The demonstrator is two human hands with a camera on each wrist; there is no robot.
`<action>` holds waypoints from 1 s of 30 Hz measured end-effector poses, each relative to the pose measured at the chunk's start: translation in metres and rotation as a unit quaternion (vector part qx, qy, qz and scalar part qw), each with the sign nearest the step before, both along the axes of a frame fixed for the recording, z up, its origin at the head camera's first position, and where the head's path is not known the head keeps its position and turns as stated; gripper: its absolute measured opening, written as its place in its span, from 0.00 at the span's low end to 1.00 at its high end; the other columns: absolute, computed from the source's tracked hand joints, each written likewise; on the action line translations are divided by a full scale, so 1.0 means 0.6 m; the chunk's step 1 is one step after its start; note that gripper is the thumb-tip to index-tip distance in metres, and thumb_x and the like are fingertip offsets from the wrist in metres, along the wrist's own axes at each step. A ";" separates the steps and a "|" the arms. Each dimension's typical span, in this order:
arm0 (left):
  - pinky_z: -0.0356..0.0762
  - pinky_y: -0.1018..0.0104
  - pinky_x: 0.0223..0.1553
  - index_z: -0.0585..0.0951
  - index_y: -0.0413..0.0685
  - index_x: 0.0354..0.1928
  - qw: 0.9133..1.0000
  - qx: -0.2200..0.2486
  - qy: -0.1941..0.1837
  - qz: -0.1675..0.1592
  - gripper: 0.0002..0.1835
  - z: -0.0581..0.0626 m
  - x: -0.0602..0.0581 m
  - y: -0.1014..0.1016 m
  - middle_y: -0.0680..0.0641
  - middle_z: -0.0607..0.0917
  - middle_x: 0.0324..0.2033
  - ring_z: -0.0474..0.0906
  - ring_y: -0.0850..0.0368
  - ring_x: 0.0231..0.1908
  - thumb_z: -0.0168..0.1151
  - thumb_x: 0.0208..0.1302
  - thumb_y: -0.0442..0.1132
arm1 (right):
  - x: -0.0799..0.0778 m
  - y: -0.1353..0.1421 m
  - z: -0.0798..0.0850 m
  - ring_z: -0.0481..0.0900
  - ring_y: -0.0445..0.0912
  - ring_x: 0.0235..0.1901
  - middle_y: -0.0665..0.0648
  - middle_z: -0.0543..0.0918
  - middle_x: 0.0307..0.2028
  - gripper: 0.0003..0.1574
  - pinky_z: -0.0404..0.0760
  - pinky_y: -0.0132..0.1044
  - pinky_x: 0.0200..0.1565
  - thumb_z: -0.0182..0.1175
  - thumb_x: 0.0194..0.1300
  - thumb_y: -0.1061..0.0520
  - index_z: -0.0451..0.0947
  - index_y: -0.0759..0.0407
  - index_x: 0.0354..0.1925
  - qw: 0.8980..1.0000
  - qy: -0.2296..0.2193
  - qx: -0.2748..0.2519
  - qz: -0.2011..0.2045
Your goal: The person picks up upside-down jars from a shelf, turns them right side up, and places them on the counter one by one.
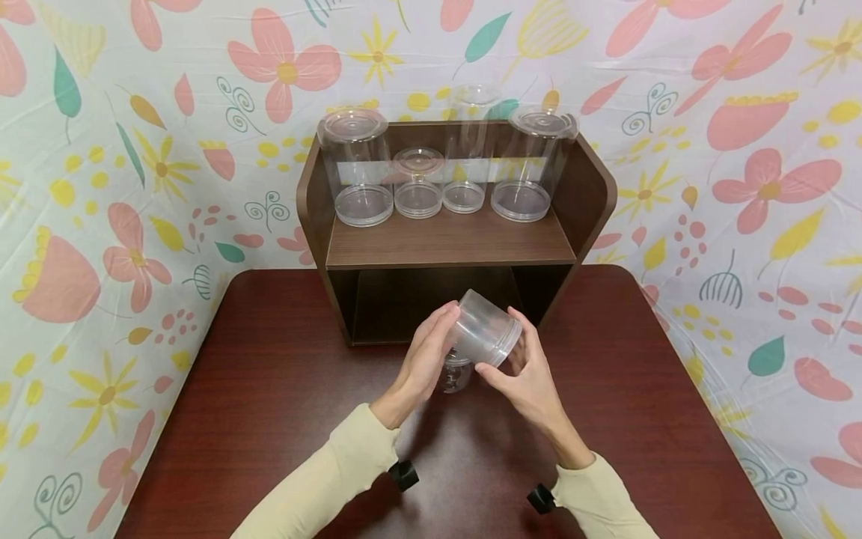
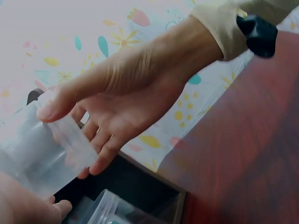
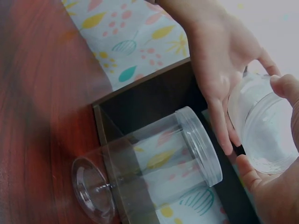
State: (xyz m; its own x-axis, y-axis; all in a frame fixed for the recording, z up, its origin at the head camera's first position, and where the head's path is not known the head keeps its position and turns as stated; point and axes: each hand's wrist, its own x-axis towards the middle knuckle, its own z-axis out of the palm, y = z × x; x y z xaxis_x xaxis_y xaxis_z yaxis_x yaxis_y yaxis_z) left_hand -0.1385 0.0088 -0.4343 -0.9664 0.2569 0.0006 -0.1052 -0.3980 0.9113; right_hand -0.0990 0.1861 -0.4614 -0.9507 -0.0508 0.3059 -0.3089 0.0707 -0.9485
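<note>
Both hands hold a clear, slightly cloudy plastic jar tilted in the air, its ringed, lid-like end at the lower right. The left hand supports the plain end, its long fingers lying along the side; the right wrist view shows thumb and fingers of that left hand around it. At the ringed end the right hand grips with thumb and fingers on opposite sides, as the left wrist view also shows of the right hand. A second clear jar stands on the table below, partly hidden.
A brown two-level shelf stands at the back of the dark red table. Several clear lidded jars of different heights line its upper level, among them a wide jar and a short jar. Behind hangs a flower-print cloth.
</note>
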 end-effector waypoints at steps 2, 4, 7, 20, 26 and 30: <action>0.59 0.55 0.74 0.65 0.31 0.74 0.999 -0.032 0.016 0.002 0.34 0.003 -0.002 -0.005 0.36 0.73 0.69 0.68 0.48 0.71 0.53 0.76 0.48 | 0.000 0.002 0.001 0.70 0.44 0.66 0.64 0.66 0.70 0.61 0.67 0.28 0.67 0.70 0.56 0.76 0.50 0.59 0.79 1.000 0.007 -0.007 -0.001; 0.61 0.53 0.73 0.66 0.32 0.74 0.998 -0.061 0.029 0.007 0.34 0.004 -0.005 -0.010 0.36 0.73 0.70 0.69 0.46 0.70 0.54 0.76 0.49 | 0.000 0.004 0.003 0.70 0.44 0.66 0.64 0.66 0.70 0.61 0.66 0.28 0.68 0.69 0.56 0.77 0.50 0.59 0.79 1.000 0.010 -0.011 -0.003; 0.63 0.51 0.72 0.66 0.33 0.74 0.995 -0.087 0.038 0.017 0.34 0.008 -0.008 -0.019 0.36 0.73 0.70 0.70 0.42 0.69 0.55 0.76 0.49 | -0.001 0.012 0.004 0.69 0.44 0.67 0.63 0.66 0.70 0.61 0.65 0.28 0.68 0.68 0.55 0.78 0.50 0.61 0.79 1.000 0.012 -0.015 -0.006; 0.69 0.53 0.69 0.67 0.29 0.72 0.987 -0.126 0.080 0.061 0.31 0.019 -0.022 -0.066 0.31 0.73 0.69 0.72 0.42 0.68 0.57 0.76 0.42 | -0.006 0.059 0.028 0.65 0.43 0.70 0.63 0.62 0.72 0.59 0.63 0.26 0.68 0.65 0.59 0.78 0.49 0.59 0.80 0.999 0.023 0.002 -0.023; 0.66 0.54 0.70 0.71 0.34 0.71 0.980 -0.151 0.081 0.099 0.29 0.029 -0.023 -0.097 0.37 0.77 0.66 0.74 0.45 0.66 0.60 0.74 0.40 | -0.010 0.078 0.038 0.63 0.44 0.72 0.64 0.62 0.73 0.58 0.63 0.26 0.68 0.65 0.61 0.77 0.47 0.62 0.81 0.999 0.021 0.007 -0.044; 0.66 0.54 0.70 0.71 0.36 0.72 0.976 -0.163 0.083 0.116 0.29 0.036 -0.027 -0.120 0.39 0.77 0.66 0.73 0.47 0.66 0.60 0.75 0.41 | -0.012 0.089 0.044 0.62 0.45 0.72 0.62 0.63 0.73 0.57 0.64 0.25 0.67 0.64 0.62 0.77 0.46 0.63 0.81 0.998 0.017 0.000 -0.056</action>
State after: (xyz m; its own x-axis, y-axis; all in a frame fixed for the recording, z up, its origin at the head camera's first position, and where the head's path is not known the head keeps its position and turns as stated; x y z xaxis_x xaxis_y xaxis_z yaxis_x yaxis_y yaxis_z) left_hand -0.1547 -0.0631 -0.4125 -0.9922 0.0439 0.1170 0.1133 -0.0795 0.9904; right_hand -0.1061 0.2394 -0.4352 -0.9395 0.0545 0.3382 -0.3313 0.1062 -0.9375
